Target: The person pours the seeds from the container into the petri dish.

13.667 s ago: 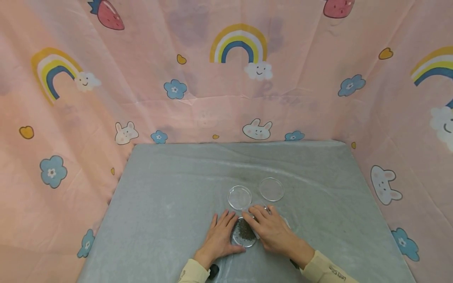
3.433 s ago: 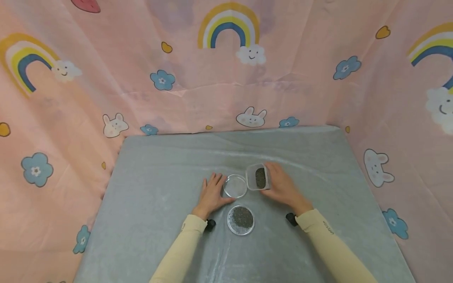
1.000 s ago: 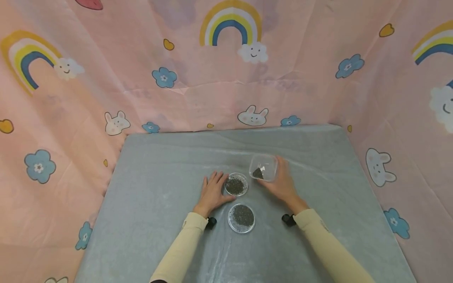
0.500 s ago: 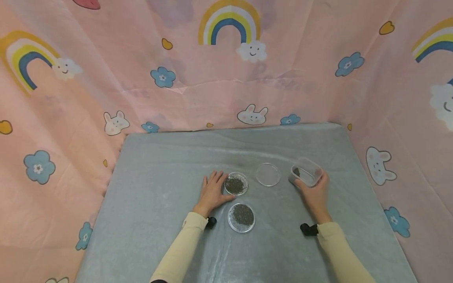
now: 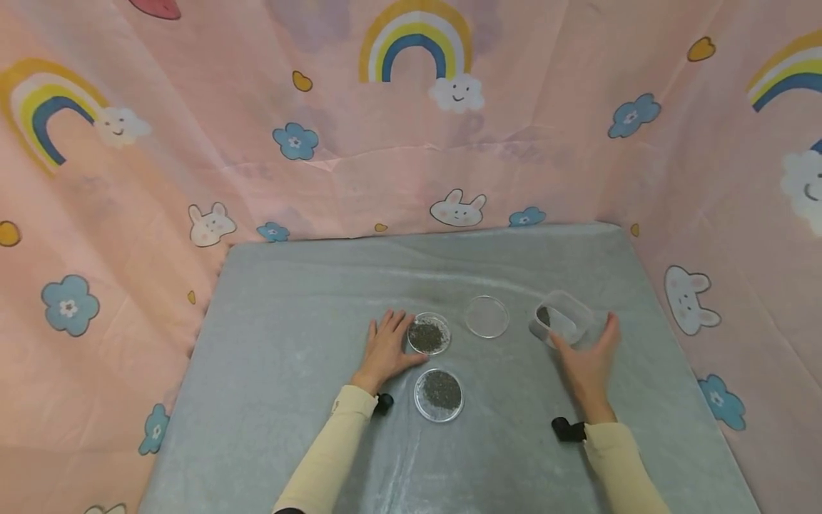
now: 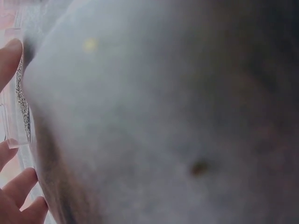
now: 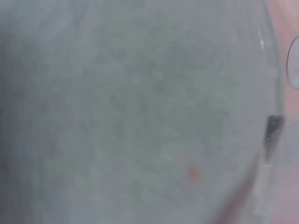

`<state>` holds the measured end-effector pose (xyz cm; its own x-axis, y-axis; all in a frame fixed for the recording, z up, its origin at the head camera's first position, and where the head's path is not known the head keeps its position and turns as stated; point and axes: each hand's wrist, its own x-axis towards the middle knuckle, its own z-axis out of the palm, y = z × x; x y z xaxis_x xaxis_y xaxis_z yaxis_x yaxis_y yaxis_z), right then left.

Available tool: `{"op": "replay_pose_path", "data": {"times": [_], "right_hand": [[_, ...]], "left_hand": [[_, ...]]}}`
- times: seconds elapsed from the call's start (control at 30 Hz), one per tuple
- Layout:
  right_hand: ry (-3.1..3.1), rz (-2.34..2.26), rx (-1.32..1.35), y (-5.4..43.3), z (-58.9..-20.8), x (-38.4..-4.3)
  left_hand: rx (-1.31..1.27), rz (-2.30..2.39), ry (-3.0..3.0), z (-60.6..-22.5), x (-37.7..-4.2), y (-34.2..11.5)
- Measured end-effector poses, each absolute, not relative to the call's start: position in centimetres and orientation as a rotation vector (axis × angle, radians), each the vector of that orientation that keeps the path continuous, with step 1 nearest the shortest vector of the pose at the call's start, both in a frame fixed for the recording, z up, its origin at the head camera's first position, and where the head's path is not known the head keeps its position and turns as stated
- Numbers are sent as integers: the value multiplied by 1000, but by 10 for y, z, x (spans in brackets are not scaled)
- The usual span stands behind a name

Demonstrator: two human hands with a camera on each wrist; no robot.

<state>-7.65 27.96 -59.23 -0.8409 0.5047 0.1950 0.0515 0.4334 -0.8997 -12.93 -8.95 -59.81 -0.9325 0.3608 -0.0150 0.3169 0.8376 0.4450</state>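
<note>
My left hand (image 5: 383, 350) spans a clear petri dish (image 5: 439, 349) of dark, coarse grains, its thumb and index finger at opposite sides of the rim. The left wrist view also shows that dish (image 6: 24, 107) edge-on between them. On the right, a clear plastic container (image 5: 581, 312) stands with a small heap of dark grains (image 5: 544, 316) in its left side. My right hand (image 5: 587, 364) is spread at the container's near right side; the thumb is close to its near wall and the fingers are away from it. The right wrist view is blurred.
A second petri dish (image 5: 424, 410) with similar grains lies nearer to me. Between the far dish and the container lies a clear round lid or dish (image 5: 486, 317). Grey cloth covers the table (image 5: 289, 428), with patterned pink curtains (image 5: 533, 86) around it.
My right hand carried the container rightward from beside the far dish, set it down and let go. This uncovered the clear round piece. The far dish gained grains since 3.4 seconds ago.
</note>
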Motion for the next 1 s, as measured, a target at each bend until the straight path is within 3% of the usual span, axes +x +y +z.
{"op": "replay_pose_path", "data": {"times": [0.27, 0.53, 0.7, 1.0], "right_hand": [[-2312, 1008, 53, 244, -572, -82], [-2503, 916, 434, 196, -575, -103], [-2722, 810, 487, 187, -584, -119], [-2900, 759, 341, 191, -598, -131]], "left_hand": [[534, 647, 2928, -599, -129, -90], [536, 667, 2919, -598, -128, -88], [540, 651, 2931, -599, -128, -89], [528, 657, 2923, -598, -129, -89]]}}
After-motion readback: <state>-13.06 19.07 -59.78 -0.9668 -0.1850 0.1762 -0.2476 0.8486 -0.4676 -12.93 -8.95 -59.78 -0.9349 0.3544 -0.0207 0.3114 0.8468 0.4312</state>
